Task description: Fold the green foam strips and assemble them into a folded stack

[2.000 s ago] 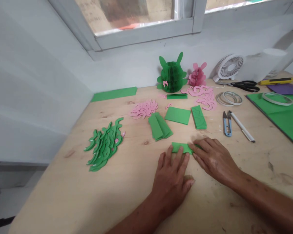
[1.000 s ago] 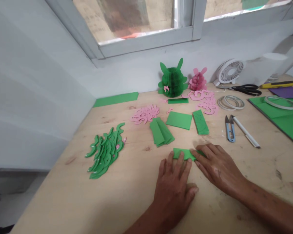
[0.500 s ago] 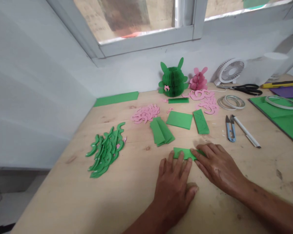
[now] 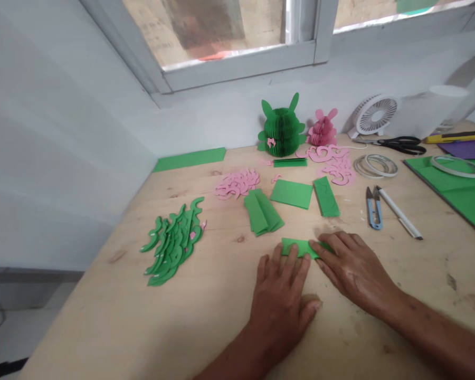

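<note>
A narrow folded strip of green paper (image 4: 305, 249) lies flat on the wooden table under my fingers. My left hand (image 4: 281, 290) rests palm down with its fingers spread, the fingertips pressing on the strip's near edge. From the right, my right hand (image 4: 348, 266) lies across the strip's other end and hides part of it; its fingers are stretched out, close together. Beyond the hands are a stack of folded green papers (image 4: 262, 212), a green rectangle (image 4: 292, 193) and a green piece with a drawn curvy outline (image 4: 326, 197).
Green cutouts (image 4: 176, 243) are heaped at left, pink cutouts (image 4: 237, 183) farther back. Snips (image 4: 374, 211), a white pen (image 4: 399, 214) and tape rolls (image 4: 376, 165) lie at right. A green paper figure (image 4: 282, 129), a pink one (image 4: 322, 129) and a fan (image 4: 376, 115) stand by the wall.
The view has shifted very slightly. Both hands stay on the green strip in nearly the same place, and nothing else has visibly moved.
</note>
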`<state>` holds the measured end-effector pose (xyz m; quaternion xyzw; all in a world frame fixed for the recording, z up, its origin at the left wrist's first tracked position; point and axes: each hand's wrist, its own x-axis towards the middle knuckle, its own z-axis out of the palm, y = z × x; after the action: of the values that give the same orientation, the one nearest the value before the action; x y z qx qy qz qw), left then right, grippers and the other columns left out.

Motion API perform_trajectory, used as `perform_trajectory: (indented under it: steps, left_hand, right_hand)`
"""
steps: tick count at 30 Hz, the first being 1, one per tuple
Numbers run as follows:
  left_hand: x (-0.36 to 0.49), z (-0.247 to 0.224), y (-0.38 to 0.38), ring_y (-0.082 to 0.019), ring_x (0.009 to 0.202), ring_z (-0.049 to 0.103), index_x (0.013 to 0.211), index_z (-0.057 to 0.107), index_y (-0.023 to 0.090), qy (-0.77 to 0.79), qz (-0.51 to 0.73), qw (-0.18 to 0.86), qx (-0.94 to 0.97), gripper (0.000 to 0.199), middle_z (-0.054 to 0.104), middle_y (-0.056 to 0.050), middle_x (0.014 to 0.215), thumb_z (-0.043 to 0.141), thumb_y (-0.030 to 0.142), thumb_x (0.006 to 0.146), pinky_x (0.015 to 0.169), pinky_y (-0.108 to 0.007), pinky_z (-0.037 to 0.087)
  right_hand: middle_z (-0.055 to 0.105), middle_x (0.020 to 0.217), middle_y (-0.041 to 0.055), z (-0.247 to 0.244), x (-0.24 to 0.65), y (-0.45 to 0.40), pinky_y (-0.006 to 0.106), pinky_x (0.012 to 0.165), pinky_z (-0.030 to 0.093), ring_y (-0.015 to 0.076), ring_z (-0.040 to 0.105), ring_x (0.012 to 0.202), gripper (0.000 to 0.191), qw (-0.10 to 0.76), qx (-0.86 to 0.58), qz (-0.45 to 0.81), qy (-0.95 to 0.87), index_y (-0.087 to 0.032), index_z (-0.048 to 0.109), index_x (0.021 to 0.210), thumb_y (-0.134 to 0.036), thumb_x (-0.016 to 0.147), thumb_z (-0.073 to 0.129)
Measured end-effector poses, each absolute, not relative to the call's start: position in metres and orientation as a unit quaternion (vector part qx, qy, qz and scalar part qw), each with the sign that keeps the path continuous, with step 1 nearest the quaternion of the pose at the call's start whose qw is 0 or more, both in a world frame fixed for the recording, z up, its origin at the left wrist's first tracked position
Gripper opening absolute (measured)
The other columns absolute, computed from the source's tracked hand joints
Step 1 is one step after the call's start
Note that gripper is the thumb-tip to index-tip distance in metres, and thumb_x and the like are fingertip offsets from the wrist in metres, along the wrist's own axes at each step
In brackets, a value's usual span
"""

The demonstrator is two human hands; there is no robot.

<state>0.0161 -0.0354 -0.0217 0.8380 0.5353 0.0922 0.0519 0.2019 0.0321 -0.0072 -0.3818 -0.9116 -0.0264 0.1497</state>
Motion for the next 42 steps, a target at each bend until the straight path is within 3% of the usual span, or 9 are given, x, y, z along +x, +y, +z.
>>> perform_trajectory:
  steps: [11, 31, 38, 42]
  left_hand:
    - [0.016, -0.024, -0.035, -0.029, 0.134, 0.018, 0.139, 0.029, 0.021, 0.525, 0.086, 0.043, 0.846, 0.060, 0.027, -0.009, 0.146, 0.036, 0.049, 0.086, 0.103, -0.057, 0.016]
    - [0.018, -0.027, -0.036, -0.031, 0.133, 0.021, 0.137, 0.033, 0.022, 0.525, 0.110, 0.036, 0.843, 0.058, 0.029, -0.009, 0.145, 0.037, 0.048, 0.086, 0.102, -0.059, 0.017]
    - [0.018, -0.028, -0.036, -0.031, 0.132, 0.022, 0.135, 0.037, 0.021, 0.525, 0.103, 0.020, 0.845, 0.056, 0.030, -0.010, 0.145, 0.045, 0.042, 0.083, 0.101, -0.059, 0.020]
    - [0.018, -0.028, -0.036, -0.031, 0.132, 0.023, 0.135, 0.036, 0.022, 0.524, 0.105, 0.015, 0.845, 0.057, 0.031, -0.009, 0.145, 0.045, 0.043, 0.083, 0.101, -0.058, 0.020]
  right_hand:
    - [0.059, 0.101, 0.0103, -0.009, 0.202, 0.030, 0.037, 0.076, 0.036, 0.0252, 0.050, 0.093, 0.025, 0.133, -0.388, -0.042, -0.911, -0.018, 0.059, 0.108, -0.025, 0.087, 0.048]
    - [0.060, 0.100, 0.0110, -0.007, 0.203, 0.028, 0.037, 0.076, 0.036, 0.0247, 0.050, 0.091, 0.027, 0.131, -0.382, -0.055, -0.913, -0.017, 0.059, 0.110, -0.026, 0.086, 0.048]
    - [0.060, 0.107, 0.0085, 0.002, 0.195, 0.019, 0.041, 0.085, 0.035, 0.0239, 0.050, 0.100, 0.022, 0.103, -0.379, -0.056, -0.918, -0.018, 0.060, 0.101, -0.024, 0.090, 0.042]
    - [0.058, 0.116, 0.0085, -0.005, 0.194, 0.013, 0.046, 0.099, 0.025, 0.0252, 0.042, 0.116, 0.024, 0.111, -0.387, -0.089, -0.911, -0.016, 0.059, 0.107, -0.021, 0.090, 0.042]
